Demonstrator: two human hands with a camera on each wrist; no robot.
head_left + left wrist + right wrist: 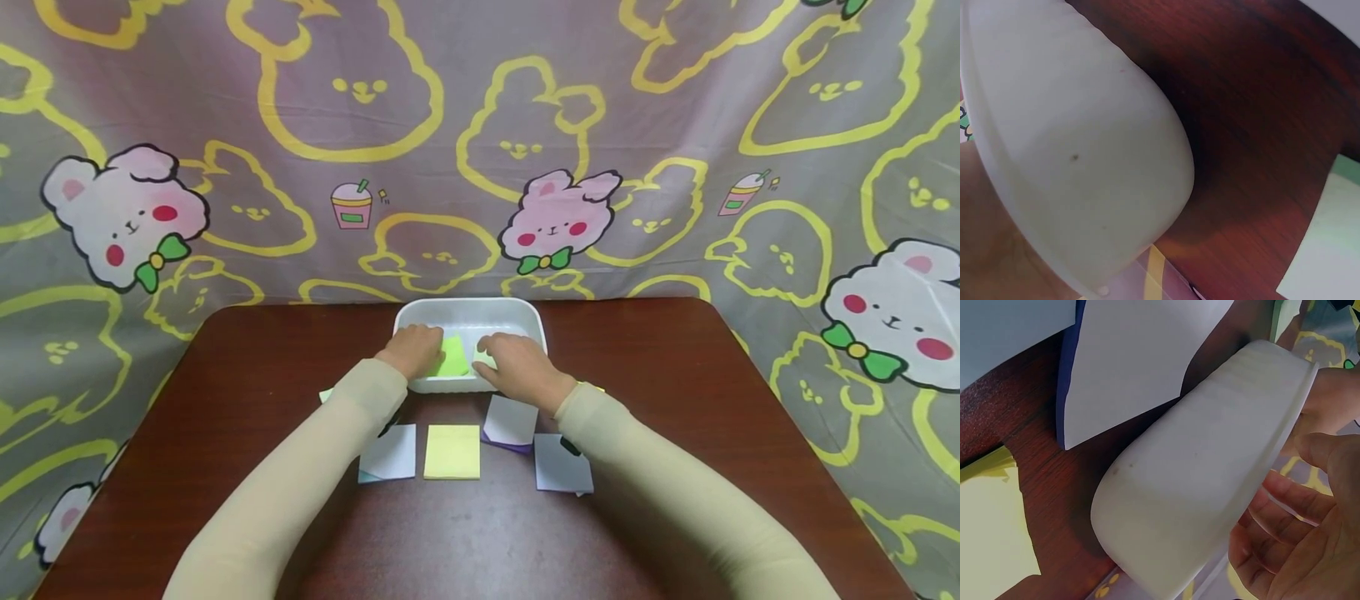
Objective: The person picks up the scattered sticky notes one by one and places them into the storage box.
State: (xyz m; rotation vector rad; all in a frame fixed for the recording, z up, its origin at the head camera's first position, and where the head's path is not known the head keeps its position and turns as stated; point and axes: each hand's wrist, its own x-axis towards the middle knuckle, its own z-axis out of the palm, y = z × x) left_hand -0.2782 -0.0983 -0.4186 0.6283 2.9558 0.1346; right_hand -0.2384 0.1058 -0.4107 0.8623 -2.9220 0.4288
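A bright-green square of paper [453, 358] is held within the white oblong tray [465, 385], beside the left hand [414, 350], whose grip cannot be told; a pale-green paper [485, 358] is partly covered by the right hand [522, 367], fingers loosely parted.

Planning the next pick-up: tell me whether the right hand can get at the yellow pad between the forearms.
Likely yes: the yellow pad lies uncovered on the table, and the right hand, over the white tray, would just have to draw back.
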